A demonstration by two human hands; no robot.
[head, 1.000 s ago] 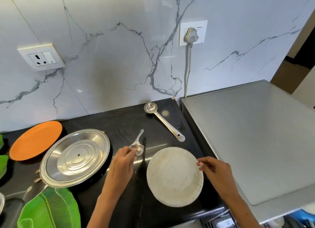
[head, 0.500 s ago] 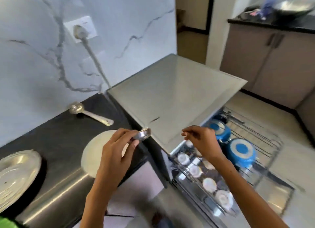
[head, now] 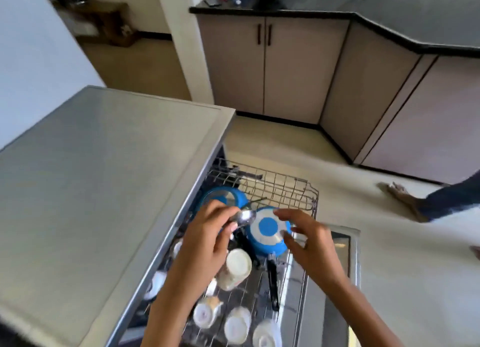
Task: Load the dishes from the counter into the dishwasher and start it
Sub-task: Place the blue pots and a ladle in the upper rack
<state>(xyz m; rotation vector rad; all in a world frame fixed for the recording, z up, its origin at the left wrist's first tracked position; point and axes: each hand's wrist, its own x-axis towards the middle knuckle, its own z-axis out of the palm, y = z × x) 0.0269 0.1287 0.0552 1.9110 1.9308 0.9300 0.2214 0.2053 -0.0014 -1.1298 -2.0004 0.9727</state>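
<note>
— Over the pulled-out rack [head: 291,190]: left hand [head: 205,245] pinching a steel spoon [head: 245,216] between thumb and fingertips, bowl end pointing right, handle hidden under the palm. Held high, probably to clear the crockery below before picking a slot.

— And the right hand [head: 309,245]?

— Spread and loosely curved, gripping nothing, hovering just beside the nearer blue bowl [head: 268,232]. Likely poised to take the spoon over or to steady things.

— Room left in the rack?

— Crowded at the near end: white cups [head: 237,266] mouth-down in rows, presumably so water drains off. Two blue bowls upturned mid-rack, the farther one [head: 223,196] partly tucked under the dishwasher's steel top [head: 104,177]. Bare wire only at the far end, beyond the bowls. No cutlery basket plainly visible; too blurred to tell.

— Edges to mind?

— Overhanging lip of that steel top along the left, tight against the left wrist. Open door [head: 342,245] below on the right. Another person's foot [head: 402,196] on the floor, well apart from the rack.

— Progress?

— Mid-loading, by the look of it; starting not yet due.
</note>
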